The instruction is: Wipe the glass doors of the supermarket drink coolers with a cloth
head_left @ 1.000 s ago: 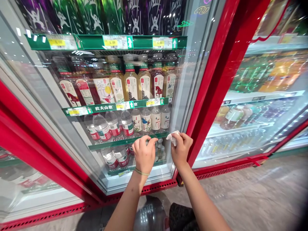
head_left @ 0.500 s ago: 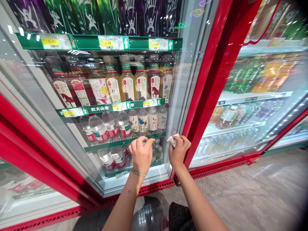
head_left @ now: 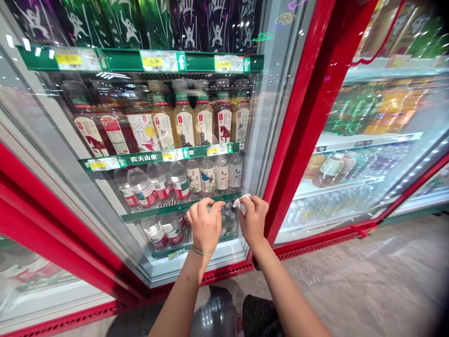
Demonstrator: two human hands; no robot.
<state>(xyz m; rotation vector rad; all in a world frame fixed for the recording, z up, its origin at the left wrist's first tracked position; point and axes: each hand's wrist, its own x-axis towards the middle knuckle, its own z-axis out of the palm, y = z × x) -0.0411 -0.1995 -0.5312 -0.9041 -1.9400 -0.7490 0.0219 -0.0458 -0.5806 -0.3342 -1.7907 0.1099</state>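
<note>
My right hand [head_left: 253, 219] pinches a crumpled white tissue [head_left: 242, 203] between thumb and fingers, in front of the glass door [head_left: 253, 154] close to its right frame. To its left, my left hand [head_left: 205, 224] is loosely curled with gaps between the fingers, and I see nothing in it. A thin band [head_left: 202, 251] circles the left wrist. Behind the glass, water bottles [head_left: 142, 187] stand on a lower shelf, partly hidden by my hands further down. Whether either hand touches the glass I cannot tell.
Tea bottles [head_left: 184, 119] fill the shelf above, behind green price strips [head_left: 154, 61]. A red frame post [head_left: 301, 98] separates this cooler from a lit neighbouring one with drinks [head_left: 329, 168]. Grey tiled floor [head_left: 351, 276] lies below right, and a dark garment [head_left: 261, 316] shows at the bottom.
My right hand has moved left with the tissue, nearer to my left hand. The left hand has stayed almost in place. The view has shifted slightly.
</note>
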